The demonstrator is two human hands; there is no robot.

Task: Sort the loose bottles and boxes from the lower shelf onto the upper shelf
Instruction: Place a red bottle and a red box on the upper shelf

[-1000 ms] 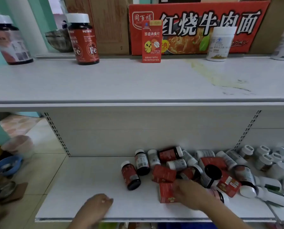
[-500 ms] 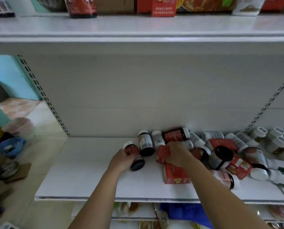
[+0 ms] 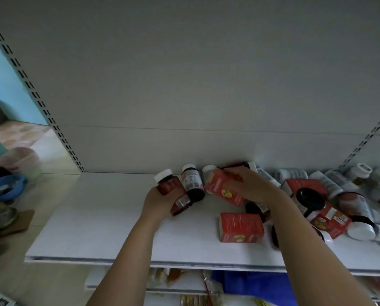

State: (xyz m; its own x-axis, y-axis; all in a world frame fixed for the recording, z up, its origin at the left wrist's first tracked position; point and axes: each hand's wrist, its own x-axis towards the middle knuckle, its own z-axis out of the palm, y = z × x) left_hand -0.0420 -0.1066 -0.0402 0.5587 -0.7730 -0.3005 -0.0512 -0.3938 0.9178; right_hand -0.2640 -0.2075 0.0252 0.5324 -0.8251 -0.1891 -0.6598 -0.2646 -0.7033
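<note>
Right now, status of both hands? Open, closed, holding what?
Left hand: closed around a white-capped red bottle on the lower shelf.
Right hand: closed on a tilted red box.

Four red boxes (image 3: 241, 227), about seven dark bottles (image 3: 192, 184), roughly eight white bottles (image 3: 293, 173); exact bottle totals unclear.

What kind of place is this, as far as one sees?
Probably a small shop or pharmacy. Slotted uprights flank the shelf, as in stores; many supplement bottles and matching red boxes lie heaped on it. The left hand grips one red-brown bottle, the right hand one red box.
</note>
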